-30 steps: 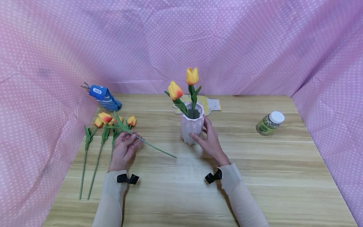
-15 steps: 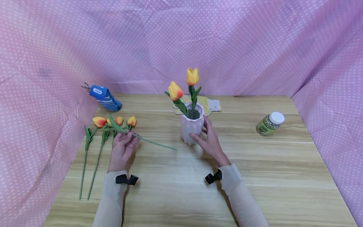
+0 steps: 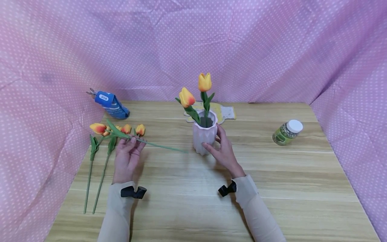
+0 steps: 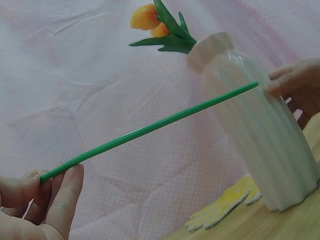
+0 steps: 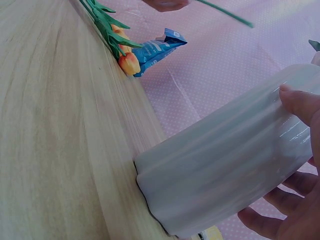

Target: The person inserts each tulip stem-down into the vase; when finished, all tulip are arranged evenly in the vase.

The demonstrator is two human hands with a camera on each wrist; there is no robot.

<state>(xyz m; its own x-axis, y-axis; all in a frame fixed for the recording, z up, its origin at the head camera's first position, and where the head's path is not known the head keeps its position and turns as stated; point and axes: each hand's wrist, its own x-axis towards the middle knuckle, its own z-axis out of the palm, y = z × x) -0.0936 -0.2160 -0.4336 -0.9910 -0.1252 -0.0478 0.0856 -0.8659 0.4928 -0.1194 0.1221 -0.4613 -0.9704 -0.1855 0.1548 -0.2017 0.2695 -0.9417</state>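
My left hand [image 3: 128, 158] pinches an artificial tulip near its leaves, above the table. This tulip's yellow-red bloom [image 3: 98, 128] points left, while its bare green stem [image 4: 150, 127] reaches right toward the vase, its end apart from it in the head view. A fluted whitish-pink vase [image 3: 203, 139] stands upright on the table. Around its right side my right hand [image 3: 223, 149] holds it, thumb in front; the right wrist view shows the fingers [image 5: 295, 192] about the vase wall [image 5: 220, 155]. Two tulips [image 3: 205, 82] stand in the vase, one upright and one leaning left.
Several tulips [image 3: 140, 130] lie on the table at the left, partly hidden by the left hand. Behind them is a blue packet [image 3: 113, 106] with a clip-like thing at its top. A yellow-white glove [image 3: 228, 112] lies behind the vase. A white-lidded jar [image 3: 287, 132] stands at right.
My left hand has shifted slightly left and away from me with the tulip. Its bloom has swung left and its stem has turned closer to level. The right hand and vase have stayed put.
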